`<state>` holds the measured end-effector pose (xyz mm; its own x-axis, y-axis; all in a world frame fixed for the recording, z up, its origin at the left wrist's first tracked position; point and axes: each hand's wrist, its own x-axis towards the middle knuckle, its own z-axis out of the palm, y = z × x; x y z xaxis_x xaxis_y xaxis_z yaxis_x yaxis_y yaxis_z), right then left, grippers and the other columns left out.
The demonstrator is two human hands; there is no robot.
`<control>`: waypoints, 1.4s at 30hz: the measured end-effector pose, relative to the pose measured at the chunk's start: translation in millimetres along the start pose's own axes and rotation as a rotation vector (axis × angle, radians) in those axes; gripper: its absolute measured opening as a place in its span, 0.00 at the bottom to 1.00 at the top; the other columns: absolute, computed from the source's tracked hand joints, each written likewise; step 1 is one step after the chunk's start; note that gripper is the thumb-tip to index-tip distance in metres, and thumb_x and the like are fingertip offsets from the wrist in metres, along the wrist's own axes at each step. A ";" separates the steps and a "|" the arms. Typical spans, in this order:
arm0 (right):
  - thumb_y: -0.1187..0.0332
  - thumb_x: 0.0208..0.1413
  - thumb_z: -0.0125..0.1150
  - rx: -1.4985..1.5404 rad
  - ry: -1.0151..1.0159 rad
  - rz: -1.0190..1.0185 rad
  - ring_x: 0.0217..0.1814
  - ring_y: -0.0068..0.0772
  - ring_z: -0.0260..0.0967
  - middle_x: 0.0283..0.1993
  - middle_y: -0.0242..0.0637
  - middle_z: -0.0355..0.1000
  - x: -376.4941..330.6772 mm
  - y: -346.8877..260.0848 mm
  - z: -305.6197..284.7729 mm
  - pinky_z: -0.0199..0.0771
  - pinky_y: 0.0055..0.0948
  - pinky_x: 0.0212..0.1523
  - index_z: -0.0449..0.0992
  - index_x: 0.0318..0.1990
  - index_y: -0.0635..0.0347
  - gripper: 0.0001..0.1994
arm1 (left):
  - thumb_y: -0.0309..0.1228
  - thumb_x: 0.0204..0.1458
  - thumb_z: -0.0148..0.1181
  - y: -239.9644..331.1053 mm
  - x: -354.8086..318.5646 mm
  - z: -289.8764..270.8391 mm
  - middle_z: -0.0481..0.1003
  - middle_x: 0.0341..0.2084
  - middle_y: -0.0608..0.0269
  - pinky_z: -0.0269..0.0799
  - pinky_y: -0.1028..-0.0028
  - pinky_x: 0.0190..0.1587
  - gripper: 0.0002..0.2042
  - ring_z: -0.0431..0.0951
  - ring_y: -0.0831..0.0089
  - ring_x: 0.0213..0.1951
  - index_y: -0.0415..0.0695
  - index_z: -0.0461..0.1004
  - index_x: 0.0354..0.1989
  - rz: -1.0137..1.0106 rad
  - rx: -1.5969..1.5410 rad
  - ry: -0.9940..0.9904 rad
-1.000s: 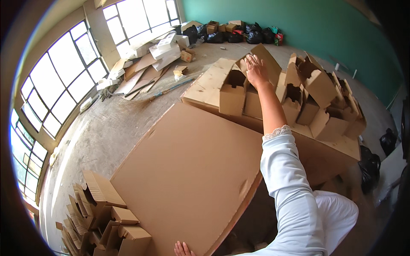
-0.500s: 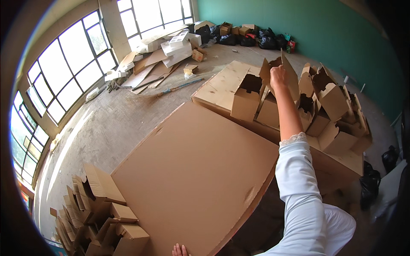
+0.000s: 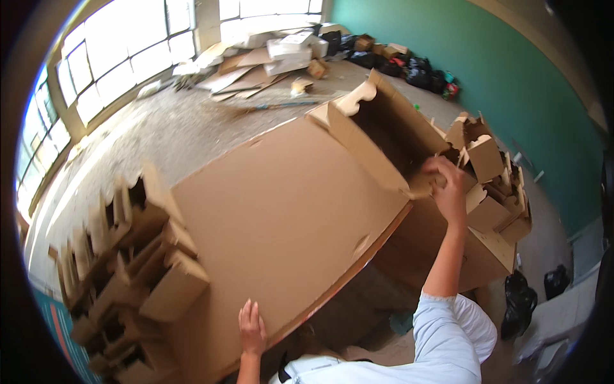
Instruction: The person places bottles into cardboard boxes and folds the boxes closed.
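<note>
A: Lifted now, that half-folded carton [image 3: 377,137], swung in from the far stack and tipped open-side down over the big flat sheet [image 3: 281,217].

B: Right hand [image 3: 448,189] clamped on its flap edge, up at arm's reach. Left hand [image 3: 251,329] pressed flat, fingers spread, on the sheet's near rim.

A: Plain brown corrugated, matte, die-cut scalloped tabs. Folded stack [image 3: 134,275] left of the left hand.

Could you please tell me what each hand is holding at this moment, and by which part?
The right hand grips an open cardboard box by its near flap; the left hand presses flat on the cardboard sheet.
</note>
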<state>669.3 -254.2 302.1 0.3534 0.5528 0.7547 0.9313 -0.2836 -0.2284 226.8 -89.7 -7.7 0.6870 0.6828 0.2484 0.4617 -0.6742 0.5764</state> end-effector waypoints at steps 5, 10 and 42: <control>0.91 0.28 0.53 0.449 -0.469 0.028 0.41 0.40 0.76 0.37 0.40 0.76 -73.3 -134.7 18.2 0.75 0.31 0.42 0.76 0.29 0.68 0.16 | 0.19 0.52 0.53 5.3 -64.1 -78.6 0.70 0.55 0.47 0.70 0.59 0.56 0.18 0.73 0.49 0.54 0.37 0.71 0.53 -0.060 -0.150 0.208; 0.91 0.27 0.50 0.748 -0.793 -0.084 0.40 0.34 0.77 0.38 0.38 0.76 -140.2 -289.4 77.8 0.76 0.25 0.40 0.78 0.30 0.69 0.19 | 0.17 0.51 0.54 -16.4 -203.0 -159.6 0.76 0.47 0.48 0.76 0.62 0.49 0.13 0.78 0.49 0.46 0.37 0.76 0.45 -0.239 -0.185 0.328; 0.72 0.47 0.69 0.050 -1.198 -0.469 0.52 0.51 0.72 0.55 0.47 0.72 -196.6 -475.9 157.3 0.73 0.41 0.53 0.81 0.40 0.67 0.13 | 0.41 0.33 0.74 -207.2 -745.4 -33.2 0.74 0.53 0.48 0.70 0.52 0.55 0.36 0.74 0.51 0.56 0.39 0.70 0.54 -1.530 -0.036 -0.636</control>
<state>170.4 -104.7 165.6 -0.1731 0.9537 -0.2461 0.9804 0.1431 -0.1351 -399.6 -449.6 -286.5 -0.2533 0.4418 -0.8606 0.8757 0.4827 -0.0099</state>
